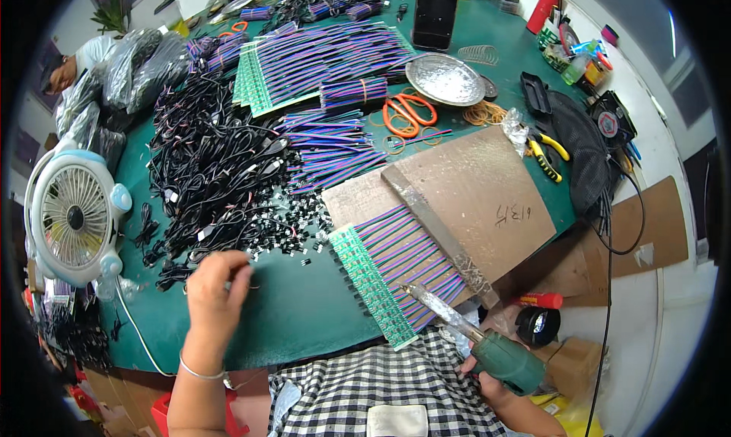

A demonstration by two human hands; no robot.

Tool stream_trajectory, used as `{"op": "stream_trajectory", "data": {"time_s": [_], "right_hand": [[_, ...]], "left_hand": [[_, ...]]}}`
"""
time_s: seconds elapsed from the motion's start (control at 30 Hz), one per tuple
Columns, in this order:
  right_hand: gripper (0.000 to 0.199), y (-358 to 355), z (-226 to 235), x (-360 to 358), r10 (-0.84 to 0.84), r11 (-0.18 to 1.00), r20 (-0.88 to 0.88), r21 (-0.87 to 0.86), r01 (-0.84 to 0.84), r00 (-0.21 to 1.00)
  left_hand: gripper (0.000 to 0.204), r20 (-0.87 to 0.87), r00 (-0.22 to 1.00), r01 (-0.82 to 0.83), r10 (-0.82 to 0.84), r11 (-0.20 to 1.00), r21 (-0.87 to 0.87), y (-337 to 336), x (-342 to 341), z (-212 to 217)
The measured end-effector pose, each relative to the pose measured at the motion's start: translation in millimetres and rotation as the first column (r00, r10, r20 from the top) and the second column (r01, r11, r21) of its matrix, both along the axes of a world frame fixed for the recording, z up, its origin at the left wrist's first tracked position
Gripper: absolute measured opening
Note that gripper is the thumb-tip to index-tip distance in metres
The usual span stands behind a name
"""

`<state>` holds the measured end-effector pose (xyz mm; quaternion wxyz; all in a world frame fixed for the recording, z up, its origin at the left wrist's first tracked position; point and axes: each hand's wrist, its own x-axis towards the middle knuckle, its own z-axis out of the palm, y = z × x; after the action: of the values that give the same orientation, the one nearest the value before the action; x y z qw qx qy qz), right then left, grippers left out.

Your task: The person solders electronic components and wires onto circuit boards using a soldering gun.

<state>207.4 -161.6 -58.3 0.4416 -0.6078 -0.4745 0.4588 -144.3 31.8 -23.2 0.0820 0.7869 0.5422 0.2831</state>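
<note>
My left hand [217,291] is at the near edge of a heap of black cables [213,159], its fingers curled together. Whatever they may hold is too small or hidden to make out. My right hand [487,380] grips a soldering gun [506,361] with a green body, partly hiding the fingers. Its metal tip points left, over a strip of green circuit boards [373,288]. Striped multicoloured wires [415,258] run from these boards across a brown board [480,201]. A long metal bar [438,235] lies across the wires. Small black-and-white connectors [293,220] are scattered beside the cable heap.
More wired boards [320,60] lie farther back, near orange scissors [410,116] and a round metal dish [445,79]. Yellow-handled pliers [550,157] rest at the right. A white fan [76,216] stands at the left. Another person [76,64] sits at the far left.
</note>
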Motion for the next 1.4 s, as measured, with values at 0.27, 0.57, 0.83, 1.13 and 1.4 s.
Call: {"op": "stream_trajectory", "data": {"time_s": [0.27, 0.57, 0.83, 1.13, 1.4], "right_hand": [[0.028, -8.0, -8.3, -5.3, -0.057, 0.995, -0.213, 0.073, 0.074, 0.975], [0.033, -21.5, 2.0, 14.5, 0.245, 0.959, 0.197, 0.097, -0.268, 0.949], [0.052, -41.1, -14.1, 17.2, 0.213, 0.977, 0.028, -0.037, -0.212, 0.977], [0.038, -34.8, -9.2, 8.1, -0.311, 0.713, -0.322, -0.701, -0.005, 0.894], [0.045, -39.3, -16.2, 10.3, -0.030, 0.921, -0.241, -0.385, -0.067, 0.970]], "left_hand": [[0.020, 0.160, 0.940, 0.326, -0.303, 0.933, -0.152, -34.2, 64.5, 2.5], [0.020, 0.032, 0.864, 0.500, -0.502, 0.865, 0.044, -53.0, 95.0, -18.1], [0.022, -0.050, 0.900, 0.436, -0.433, 0.890, 0.134, -56.3, 97.2, -25.1], [0.026, 0.022, 0.913, 0.406, -0.408, 0.912, 0.064, -60.3, 95.3, -22.0], [0.031, 0.061, 0.909, 0.409, -0.411, 0.911, 0.047, -62.9, 99.5, -18.2]]}}
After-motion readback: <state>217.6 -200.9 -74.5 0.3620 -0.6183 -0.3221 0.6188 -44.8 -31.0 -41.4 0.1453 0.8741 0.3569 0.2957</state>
